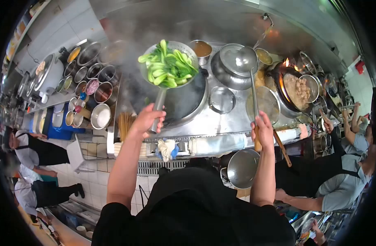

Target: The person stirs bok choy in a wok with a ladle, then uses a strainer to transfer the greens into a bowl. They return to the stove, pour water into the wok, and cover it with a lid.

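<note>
My left hand [146, 119] is wrapped round the metal handle of a perforated strainer [189, 48]. A heap of bright green bok choy [167, 67] fills it, some stems hanging over the rim. The strainer is over a steaming dark wok [190, 100]. In my right hand [262, 129] is a long ladle [245, 60], gripped by its wooden handle end. Its round bowl overlaps a metal strainer basket [229, 55] resting on a steel pot at the back. Between the two hands, a small round metal pan [222, 99] sits on the steel counter.
Flames rise behind a right-hand wok [292, 88] with pale meat in it. A pot of brown sauce [201, 50] stands at the back. Ingredient containers [102, 92] line the left. A folded cloth [216, 143] lies along the front edge. Co-workers [344, 176] stand at right and left.
</note>
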Tool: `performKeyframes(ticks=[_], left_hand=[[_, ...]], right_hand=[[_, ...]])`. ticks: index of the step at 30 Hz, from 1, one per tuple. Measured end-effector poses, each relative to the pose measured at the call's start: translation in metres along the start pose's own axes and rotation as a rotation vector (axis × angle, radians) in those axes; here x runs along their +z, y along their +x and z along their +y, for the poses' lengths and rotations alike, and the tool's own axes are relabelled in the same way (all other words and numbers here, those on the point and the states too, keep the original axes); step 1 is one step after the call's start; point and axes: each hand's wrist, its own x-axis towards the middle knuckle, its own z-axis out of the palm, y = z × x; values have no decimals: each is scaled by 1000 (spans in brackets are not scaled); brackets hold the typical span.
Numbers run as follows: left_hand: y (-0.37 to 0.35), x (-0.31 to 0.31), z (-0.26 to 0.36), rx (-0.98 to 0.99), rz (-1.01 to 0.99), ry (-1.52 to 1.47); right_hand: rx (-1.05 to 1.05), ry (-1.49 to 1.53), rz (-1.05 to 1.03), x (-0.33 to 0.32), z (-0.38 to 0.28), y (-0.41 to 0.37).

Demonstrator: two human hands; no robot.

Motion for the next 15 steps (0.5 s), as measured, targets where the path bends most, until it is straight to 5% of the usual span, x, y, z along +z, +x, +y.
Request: performKeyframes(ticks=[11, 13, 15], left_hand=[[86, 166, -121, -272, -278, -164], [96, 174, -141, -300, -299, -211], [108, 178, -157, -301, -279, -131]], right_hand=[[-9, -312, 116, -39, 37, 256], [264, -6, -30, -45, 26, 266], [287, 286, -56, -57, 23, 270]])
